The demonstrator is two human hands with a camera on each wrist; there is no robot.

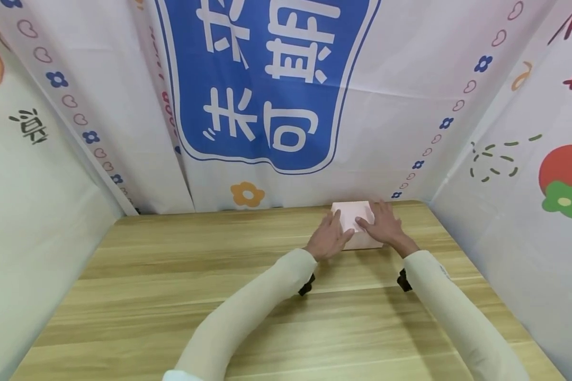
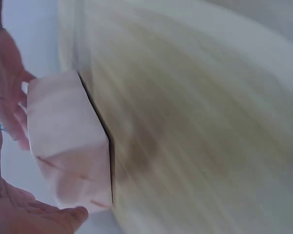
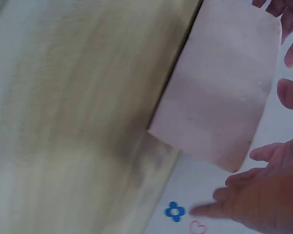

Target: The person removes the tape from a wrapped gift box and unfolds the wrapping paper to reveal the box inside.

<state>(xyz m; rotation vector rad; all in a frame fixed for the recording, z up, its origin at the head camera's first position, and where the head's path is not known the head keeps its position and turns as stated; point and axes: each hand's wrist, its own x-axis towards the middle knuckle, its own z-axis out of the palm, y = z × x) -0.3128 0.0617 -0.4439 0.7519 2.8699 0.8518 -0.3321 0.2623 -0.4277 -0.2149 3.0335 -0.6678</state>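
Over the table [image 1: 209, 296], the person's left hand [image 1: 328, 238] is resting at the left end of a pink box [image 1: 349, 218], its fingers spreading loosely and its thumb lying by the front upper edge; as far as I'm seeing, it isn't gripping anything. The pink box itself is sitting right by the table's far edge, toward the far right corner. It's looking to me like folded card, so I'm guessing it is weighing little, staying fairly stiff along its edges but giving in the middle of each panel; a hard squeeze would likely be denting it, and the smooth faces might be sliding a little under dry fingers. I'd be taking hold with flat fingers at the two short ends, low down by the corners, keeping pressure off the top. As for looks, it is showing a pale, plain pink, with a flat top and a long front face; thin reddish lines are running across its left end, perhaps seams. Farthest right, the right hand [image 1: 383, 225] is lying at the right end, fingers fanning wide, thumb lying over the top, not gripping; whether that thumb is pressing, I'm unable to tell.
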